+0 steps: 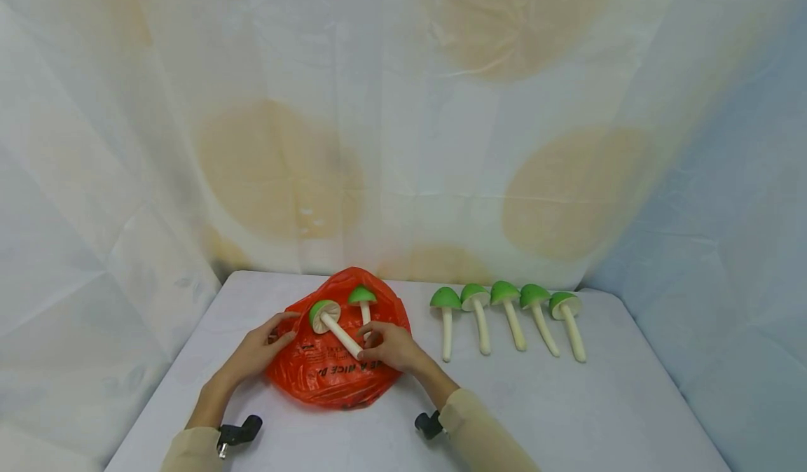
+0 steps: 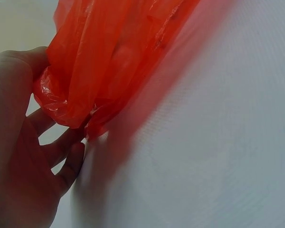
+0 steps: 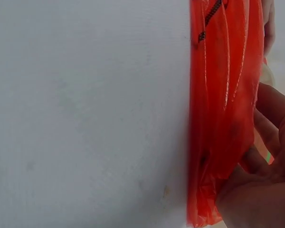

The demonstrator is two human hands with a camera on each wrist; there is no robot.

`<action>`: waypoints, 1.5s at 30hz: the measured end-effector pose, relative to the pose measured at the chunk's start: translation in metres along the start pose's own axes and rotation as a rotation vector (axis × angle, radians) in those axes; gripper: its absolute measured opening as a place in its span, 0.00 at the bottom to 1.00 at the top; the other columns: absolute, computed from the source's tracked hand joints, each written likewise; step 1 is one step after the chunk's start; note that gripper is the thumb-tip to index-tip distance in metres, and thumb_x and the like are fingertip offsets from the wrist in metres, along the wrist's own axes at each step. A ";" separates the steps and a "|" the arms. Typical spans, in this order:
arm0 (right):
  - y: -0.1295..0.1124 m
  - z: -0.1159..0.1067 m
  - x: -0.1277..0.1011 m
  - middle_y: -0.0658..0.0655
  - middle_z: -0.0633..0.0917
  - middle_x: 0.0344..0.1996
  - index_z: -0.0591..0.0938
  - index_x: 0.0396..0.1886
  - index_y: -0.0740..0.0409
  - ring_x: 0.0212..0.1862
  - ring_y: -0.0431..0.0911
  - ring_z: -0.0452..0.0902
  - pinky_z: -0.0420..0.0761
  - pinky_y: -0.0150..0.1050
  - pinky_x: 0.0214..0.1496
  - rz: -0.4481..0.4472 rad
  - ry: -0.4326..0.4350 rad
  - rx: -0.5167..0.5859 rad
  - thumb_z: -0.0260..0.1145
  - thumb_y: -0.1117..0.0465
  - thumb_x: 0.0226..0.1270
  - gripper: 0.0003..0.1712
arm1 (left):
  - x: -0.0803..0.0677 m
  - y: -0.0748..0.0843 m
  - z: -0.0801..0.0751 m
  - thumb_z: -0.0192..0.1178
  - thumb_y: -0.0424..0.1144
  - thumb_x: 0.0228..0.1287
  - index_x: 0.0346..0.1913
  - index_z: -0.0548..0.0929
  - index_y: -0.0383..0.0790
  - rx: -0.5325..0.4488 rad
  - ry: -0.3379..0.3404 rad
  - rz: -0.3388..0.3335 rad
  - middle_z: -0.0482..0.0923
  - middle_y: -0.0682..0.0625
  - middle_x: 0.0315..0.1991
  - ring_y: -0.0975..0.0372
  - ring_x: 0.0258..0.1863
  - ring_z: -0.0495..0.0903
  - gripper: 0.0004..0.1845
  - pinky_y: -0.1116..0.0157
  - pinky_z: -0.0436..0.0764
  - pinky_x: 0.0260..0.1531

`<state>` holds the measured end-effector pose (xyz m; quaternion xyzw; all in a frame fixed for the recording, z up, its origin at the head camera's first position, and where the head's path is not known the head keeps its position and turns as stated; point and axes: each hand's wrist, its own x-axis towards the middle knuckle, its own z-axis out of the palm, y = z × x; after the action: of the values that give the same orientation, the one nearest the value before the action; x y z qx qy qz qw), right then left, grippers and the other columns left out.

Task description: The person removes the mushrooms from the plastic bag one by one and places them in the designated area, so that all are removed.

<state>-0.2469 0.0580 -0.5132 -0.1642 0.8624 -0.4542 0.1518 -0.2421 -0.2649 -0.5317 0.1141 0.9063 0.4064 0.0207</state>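
Note:
An orange plastic bag (image 1: 328, 370) lies crumpled on the white table (image 1: 567, 409). Two green-capped toy mushrooms rest on it. My right hand (image 1: 387, 346) pinches the stem end of the nearer mushroom (image 1: 333, 325), whose cap is tilted up to the left. The second mushroom (image 1: 363, 300) lies just behind it. My left hand (image 1: 258, 349) grips the bag's left edge; in the left wrist view its fingers (image 2: 61, 147) curl round the orange film (image 2: 99, 61). The right wrist view shows the bag (image 3: 223, 109) beside my right hand's fingers (image 3: 270, 142).
Several more green-capped mushrooms (image 1: 504, 318) lie in a row to the right of the bag, stems pointing toward me. A pale draped cloth with tan spots (image 1: 403, 122) walls in the table at the back and both sides.

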 end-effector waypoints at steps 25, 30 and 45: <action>-0.001 0.006 -0.001 0.50 0.83 0.31 0.86 0.49 0.47 0.31 0.44 0.78 0.79 0.35 0.31 0.037 -0.001 0.095 0.77 0.60 0.60 0.17 | 0.002 0.000 0.001 0.58 0.51 0.74 0.66 0.73 0.60 0.003 -0.012 -0.004 0.77 0.46 0.63 0.52 0.53 0.79 0.20 0.50 0.81 0.52; 0.000 0.004 -0.001 0.51 0.83 0.32 0.86 0.49 0.47 0.31 0.44 0.80 0.83 0.37 0.33 0.028 -0.020 0.170 0.76 0.62 0.59 0.17 | 0.002 0.001 0.000 0.57 0.52 0.74 0.67 0.72 0.60 0.008 -0.016 -0.010 0.76 0.45 0.64 0.51 0.54 0.79 0.21 0.48 0.81 0.53; -0.004 -0.005 -0.007 0.57 0.83 0.39 0.85 0.51 0.46 0.37 0.48 0.82 0.86 0.47 0.46 0.001 -0.085 0.328 0.74 0.63 0.61 0.18 | 0.002 -0.003 0.000 0.57 0.55 0.74 0.67 0.72 0.60 0.029 -0.013 -0.007 0.76 0.44 0.64 0.49 0.55 0.79 0.22 0.45 0.80 0.54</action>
<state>-0.2416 0.0623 -0.5064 -0.1561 0.7695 -0.5815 0.2130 -0.2442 -0.2662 -0.5335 0.1140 0.9124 0.3923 0.0264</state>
